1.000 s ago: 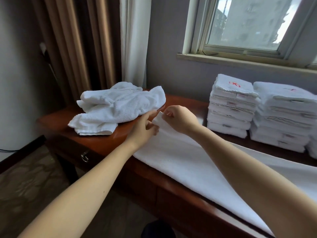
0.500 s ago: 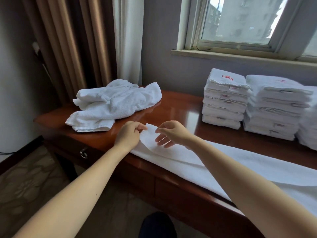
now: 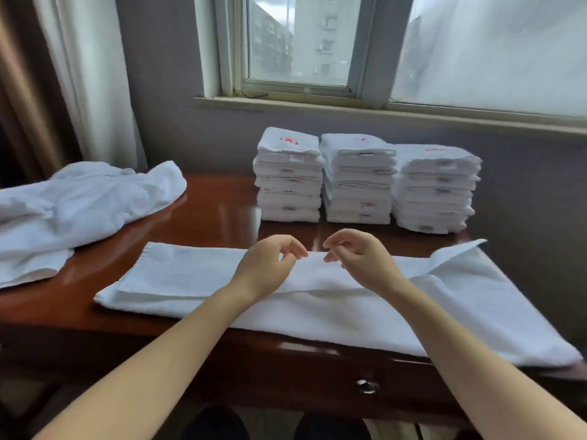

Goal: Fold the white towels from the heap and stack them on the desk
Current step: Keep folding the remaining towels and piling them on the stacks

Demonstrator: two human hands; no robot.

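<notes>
A long white towel [image 3: 178, 281], folded lengthwise, lies flat along the front of the brown desk [image 3: 209, 214]. Its right end is rumpled, with one corner turned up. My left hand [image 3: 270, 262] and my right hand [image 3: 355, 255] hover side by side over the towel's middle, near its far edge. The fingers of both are loosely curled and hold nothing. The heap of unfolded white towels [image 3: 79, 201] sits on the desk's left end. Three stacks of folded towels [image 3: 357, 179] stand at the back under the window.
A wall and window sill [image 3: 317, 104] run right behind the stacks. Curtains [image 3: 79, 74] hang at the left behind the heap. A drawer knob [image 3: 367, 385] shows on the desk front below the towel. Bare desk top lies between heap, stacks and towel.
Both hands let go of the towel's left end, which now lies flat, and moved right to its middle. The view has swung right to face the stacks.
</notes>
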